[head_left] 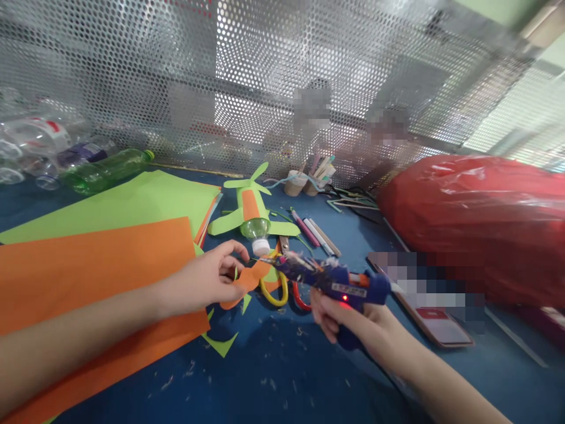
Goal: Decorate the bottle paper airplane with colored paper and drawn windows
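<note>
My right hand (pixel 348 318) is wrapped round the handle of a blue glue gun (pixel 335 280) with a red light lit on its side. The gun's nozzle points left, close to an orange paper cutout (pixel 249 280) pinched in my left hand (pixel 220 271). Whether nozzle and paper touch, I cannot tell. Just behind them lies a green plastic bottle model (pixel 260 227) with a white cap, green paper wings and tail, and an orange stripe. Scissors (pixel 274 291) with yellow and red handles lie partly hidden under the gun.
Large green paper (pixel 123 200) and orange paper (pixel 88 253) sheets cover the left. Plastic bottles (pixel 106 171) lie behind them. Markers (pixel 315 232), cups of sticks (pixel 304 181), a phone (pixel 436 321) and a red plastic bag (pixel 477 224) occupy the right. Perforated metal panels (pixel 176 76) stand behind.
</note>
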A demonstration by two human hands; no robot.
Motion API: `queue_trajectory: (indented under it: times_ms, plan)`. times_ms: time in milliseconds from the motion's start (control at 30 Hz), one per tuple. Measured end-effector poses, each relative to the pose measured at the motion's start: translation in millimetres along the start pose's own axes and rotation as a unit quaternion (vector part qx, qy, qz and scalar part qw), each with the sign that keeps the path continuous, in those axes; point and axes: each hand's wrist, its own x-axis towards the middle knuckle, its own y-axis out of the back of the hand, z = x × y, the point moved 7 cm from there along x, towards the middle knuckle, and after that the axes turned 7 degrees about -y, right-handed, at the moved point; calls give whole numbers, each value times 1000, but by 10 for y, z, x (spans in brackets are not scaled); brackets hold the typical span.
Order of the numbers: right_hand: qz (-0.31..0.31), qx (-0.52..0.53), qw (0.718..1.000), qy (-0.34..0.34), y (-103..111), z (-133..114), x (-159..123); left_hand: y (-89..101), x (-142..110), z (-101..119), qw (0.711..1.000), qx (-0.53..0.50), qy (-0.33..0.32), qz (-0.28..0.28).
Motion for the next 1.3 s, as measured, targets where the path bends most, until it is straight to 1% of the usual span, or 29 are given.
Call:
queue_trajectory:
  times_ms: [67, 133, 267, 367, 433, 533, 667, 700, 767, 800, 833, 900, 967, 1000, 1033, 1100, 1133, 1200, 1300]
  plan:
    - [-9, 80, 996, 23, 49, -1, 41, -2, -10, 15, 1000, 3, 9, -27]
    - [-5, 117, 992, 42, 78, -10, 71, 0, -32, 56, 999, 23, 15, -43]
    - [24, 122, 992, 37, 79, -25, 101, -29, -78, 153, 991, 114, 30, -68]
    - [39, 110, 993, 24, 62, -26, 105, -54, -83, 212, 981, 179, 11, -78]
    - [44, 96, 994, 18, 53, -16, 105, -49, -78, 244, 970, 232, -18, -74]
    - [59, 72, 996, 8, 69, 0, 108, -16, -81, 300, 950, 302, -59, -52]
    - [103, 31, 994, -2, 130, -10, 117, 28, -90, 400, 931, 356, -81, -28]
    - [113, 27, 993, -5, 140, -14, 121, 48, -83, 440, 925, 368, -95, -16]
    - [124, 21, 992, -10, 141, -12, 133, 99, -45, 536, 905, 398, -148, 17]
    - [127, 17, 992, -11, 133, -5, 141, 128, -17, 589, 888, 417, -188, 39]
    - [126, 10, 992, -13, 119, 7, 151, 134, 19, 627, 863, 446, -232, 48]
    - [123, -2, 992, -11, 86, 37, 170, 85, 103, 658, 786, 522, -329, 36]
    - [120, -21, 992, 10, 58, 50, 177, 48, 205, 638, 707, 585, -395, 42]
    - [124, -34, 991, 31, 52, 39, 172, 19, 257, 616, 677, 604, -420, 36]
    - [128, -51, 989, 48, 49, 33, 164, 9, 312, 597, 667, 606, -432, 31]
    - [149, -84, 982, 76, 70, 17, 133, -2, 388, 595, 657, 605, -449, 33]
    - [166, -101, 977, 86, 92, 10, 112, 4, 408, 611, 657, 601, -453, 41]
    - [197, -132, 964, 117, 132, -31, 59, 39, 407, 670, 662, 584, -464, 69]
    - [210, -177, 944, 182, 121, -137, -21, 117, 344, 761, 681, 532, -490, 114]
